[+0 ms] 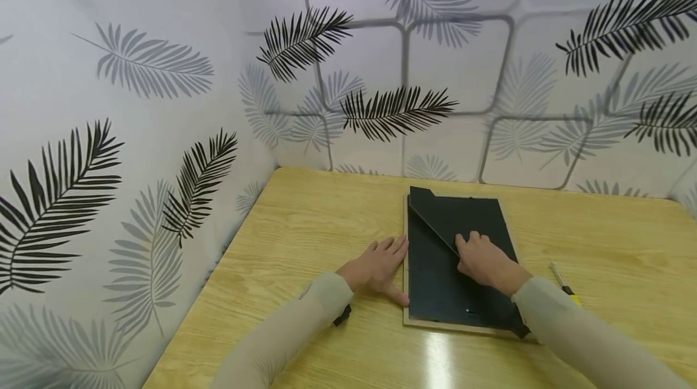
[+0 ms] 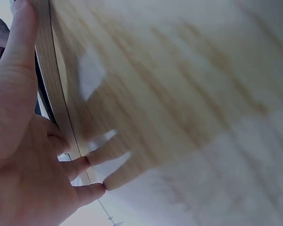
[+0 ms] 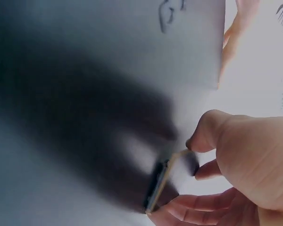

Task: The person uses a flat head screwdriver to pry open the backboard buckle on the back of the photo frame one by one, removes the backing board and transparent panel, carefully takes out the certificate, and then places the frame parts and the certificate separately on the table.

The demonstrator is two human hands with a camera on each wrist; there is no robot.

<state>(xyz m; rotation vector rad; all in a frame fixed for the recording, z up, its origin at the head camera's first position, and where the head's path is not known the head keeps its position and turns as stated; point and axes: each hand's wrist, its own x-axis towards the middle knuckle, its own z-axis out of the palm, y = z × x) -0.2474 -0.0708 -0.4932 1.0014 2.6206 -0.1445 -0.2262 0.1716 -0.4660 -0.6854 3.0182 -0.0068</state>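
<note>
A picture frame [image 1: 406,280] with a thin wooden rim lies back side up on the table. A black stand leg [image 1: 422,198] slants across its dark backing board [image 1: 435,292], one long edge lifted. With fingers spread, my left hand [image 1: 383,265] rests on the table and touches the frame's left rim [image 2: 54,80]. My right hand [image 1: 484,263] is over the middle of the backing and pinches the leg's edge. In the right wrist view, thumb and fingers [image 3: 198,202] curl about a thin dark piece with a tan edge [image 3: 158,186]; part of the grip is hidden.
A screwdriver [image 1: 563,283] with a dark and yellow handle lies right of the frame, near my right sleeve. A small black object [image 1: 342,315] shows beside my left sleeve. The wooden table [image 1: 327,213] meets a leaf-patterned wall [image 1: 381,159] behind and at left.
</note>
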